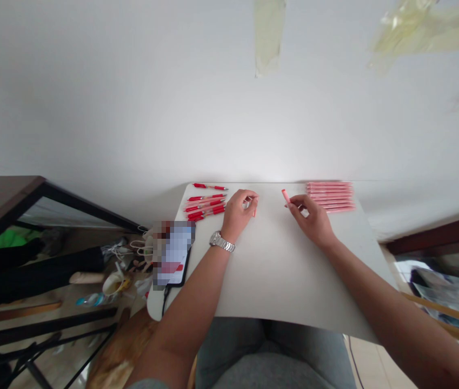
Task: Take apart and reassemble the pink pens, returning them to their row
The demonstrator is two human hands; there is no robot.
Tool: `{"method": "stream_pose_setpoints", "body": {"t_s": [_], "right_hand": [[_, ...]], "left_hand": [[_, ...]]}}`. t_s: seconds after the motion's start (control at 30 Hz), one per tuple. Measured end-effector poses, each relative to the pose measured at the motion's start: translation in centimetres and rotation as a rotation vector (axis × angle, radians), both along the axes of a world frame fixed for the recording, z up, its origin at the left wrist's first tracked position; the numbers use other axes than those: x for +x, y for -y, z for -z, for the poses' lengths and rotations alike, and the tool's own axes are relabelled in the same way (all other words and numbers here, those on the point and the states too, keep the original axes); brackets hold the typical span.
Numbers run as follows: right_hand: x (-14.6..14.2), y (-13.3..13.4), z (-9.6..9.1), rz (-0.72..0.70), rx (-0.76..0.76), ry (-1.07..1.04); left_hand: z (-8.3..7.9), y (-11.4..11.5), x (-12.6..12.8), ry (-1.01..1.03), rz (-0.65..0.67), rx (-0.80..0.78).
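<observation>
My right hand pinches a short pink pen piece, which looks like a cap or barrel and tilts up to the left. My left hand, with a silver watch at the wrist, is closed in a pinch on a small pink pen part; most of it hides behind the fingers. The hands are apart above the white table. Left of my left hand lie several red pens, loosely spread. Beyond my right hand, pink pens lie side by side in a neat row.
A phone with a cable lies at the table's left edge. The white wall rises directly behind the table. A dark-framed desk stands at the left, with a cup and clutter below. Bags are at the right.
</observation>
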State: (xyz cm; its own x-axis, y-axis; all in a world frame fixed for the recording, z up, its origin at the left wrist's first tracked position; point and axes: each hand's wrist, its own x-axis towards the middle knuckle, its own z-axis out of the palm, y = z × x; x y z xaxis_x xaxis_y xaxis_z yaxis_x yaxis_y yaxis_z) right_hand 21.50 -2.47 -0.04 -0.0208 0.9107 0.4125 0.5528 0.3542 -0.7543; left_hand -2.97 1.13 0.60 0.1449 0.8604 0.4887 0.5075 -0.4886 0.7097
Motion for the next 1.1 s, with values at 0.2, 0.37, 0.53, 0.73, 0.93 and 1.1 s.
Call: {"method": "stream_pose_setpoints", "body": {"t_s": [0.2,0.37,0.53,0.73,0.93,1.1], "right_hand": [[0.1,-0.1,0.0,0.020,-0.025,-0.045],[0.2,-0.3,0.3,0.012,-0.035,-0.069],[0.1,-0.2,0.2,0.019,-0.032,-0.063],[0.1,-0.1,0.2,0.020,-0.038,-0.053],[0.1,-0.1,0.1,0.015,-0.032,-0.051],[0.2,-0.2,0.2,0.020,-0.027,-0.040]], "left_hand": [[-0.2,0.1,-0.3,-0.157,-0.003,0.020],[-1.0,0.6,-0.2,-0.356,-0.048,0.051],[-1.1,0.9,-0.1,-0.479,-0.050,0.050],[-1.1,1.0,-0.1,-0.552,-0.047,0.044],[-1.2,1.3,0.0,-0.593,-0.032,0.033],[-1.2,1.5,0.0,-0.624,-0.038,0.027]]}}
